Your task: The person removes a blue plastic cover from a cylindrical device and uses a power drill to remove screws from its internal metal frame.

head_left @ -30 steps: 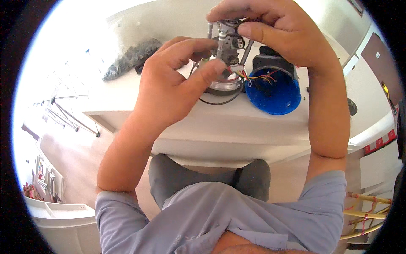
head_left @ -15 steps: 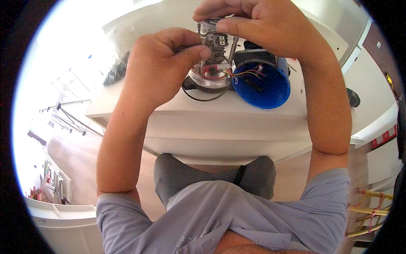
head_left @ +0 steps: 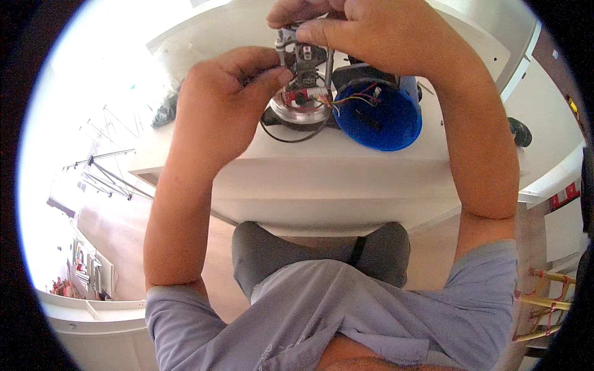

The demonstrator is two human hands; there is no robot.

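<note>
At one white table (head_left: 312, 150), two grips (head_left: 216, 105) (head_left: 371, 31) hold one mechanism (head_left: 306, 74).

Assembly (head_left: 307, 75): grey/black mechanism, upright, metal-coloured posts at its sides, red piece low down, sitting on a shiny round base (head_left: 300, 115). Thin black cable (head_left: 288, 141) loops round the near side of the base. Just right of it: blue shell (head_left: 388, 135), round, on its side, open mouth facing the wearer, dark inside. Loose multicoloured wires (head_left: 354, 98) run between the two, both on the white tabletop (head_left: 433, 143)
</note>
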